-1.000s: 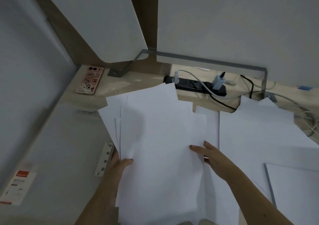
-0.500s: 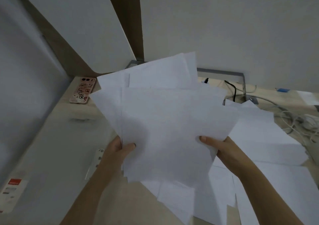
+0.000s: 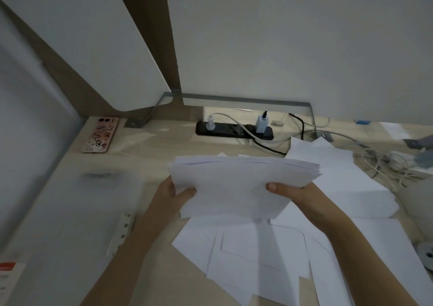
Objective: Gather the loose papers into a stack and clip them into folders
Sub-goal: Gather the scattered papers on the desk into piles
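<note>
In the head view I hold the stack (image 3: 239, 186) in both hands just above the desk (image 3: 159, 146), its far edge slightly fanned. My left hand (image 3: 173, 195) grips the stack's left edge, thumb on top and fingers curled beneath. My right hand (image 3: 295, 195) pinches the right side the same way, thumb pressed on the top sheet. Under the stack, loose sheets (image 3: 246, 254) lie scattered and overlapping, spreading to my right. A clear folder (image 3: 70, 212) lies flat on my left. At the back are a phone (image 3: 100, 135), face down, a power strip (image 3: 234, 131), and tangled cables (image 3: 379, 162) at far right.
</note>
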Demonstrator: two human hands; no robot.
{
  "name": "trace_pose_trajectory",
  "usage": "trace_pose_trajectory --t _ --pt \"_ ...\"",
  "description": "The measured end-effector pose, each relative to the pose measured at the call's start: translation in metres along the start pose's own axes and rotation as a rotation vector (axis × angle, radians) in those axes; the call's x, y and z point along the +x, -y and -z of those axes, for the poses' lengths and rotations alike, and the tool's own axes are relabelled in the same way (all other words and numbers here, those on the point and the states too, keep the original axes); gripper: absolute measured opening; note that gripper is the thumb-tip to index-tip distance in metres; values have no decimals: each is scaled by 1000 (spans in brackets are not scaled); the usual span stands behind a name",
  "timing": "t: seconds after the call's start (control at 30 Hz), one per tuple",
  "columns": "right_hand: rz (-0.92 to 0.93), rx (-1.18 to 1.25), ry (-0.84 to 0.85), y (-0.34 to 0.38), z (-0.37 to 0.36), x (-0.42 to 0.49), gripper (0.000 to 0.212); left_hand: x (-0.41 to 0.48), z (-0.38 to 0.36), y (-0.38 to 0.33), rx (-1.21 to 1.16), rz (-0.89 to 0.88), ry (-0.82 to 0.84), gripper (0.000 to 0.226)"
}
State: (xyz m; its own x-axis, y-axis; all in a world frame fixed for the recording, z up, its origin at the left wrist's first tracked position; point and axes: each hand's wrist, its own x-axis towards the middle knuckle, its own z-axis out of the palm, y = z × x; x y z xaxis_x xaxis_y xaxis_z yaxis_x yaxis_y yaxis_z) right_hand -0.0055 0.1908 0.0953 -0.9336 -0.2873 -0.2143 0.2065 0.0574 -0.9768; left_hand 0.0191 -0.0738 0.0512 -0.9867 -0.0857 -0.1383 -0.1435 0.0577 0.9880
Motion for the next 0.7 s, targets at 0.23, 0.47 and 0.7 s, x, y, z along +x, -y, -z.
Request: trace_pose_trajectory --t 0.23,0.47,0.7 --pt "-94 99 -189 -22 -6 2 40 -2 -12 1 -91 -9 -53 23" --pt "-34 187 -338 -21 -27 8 31 1 -29 -12 -180 -63 -140 23" --pt "-107 125 -317 -46 -19 -8 40 -8 -28 21 -196 18 -130 32"
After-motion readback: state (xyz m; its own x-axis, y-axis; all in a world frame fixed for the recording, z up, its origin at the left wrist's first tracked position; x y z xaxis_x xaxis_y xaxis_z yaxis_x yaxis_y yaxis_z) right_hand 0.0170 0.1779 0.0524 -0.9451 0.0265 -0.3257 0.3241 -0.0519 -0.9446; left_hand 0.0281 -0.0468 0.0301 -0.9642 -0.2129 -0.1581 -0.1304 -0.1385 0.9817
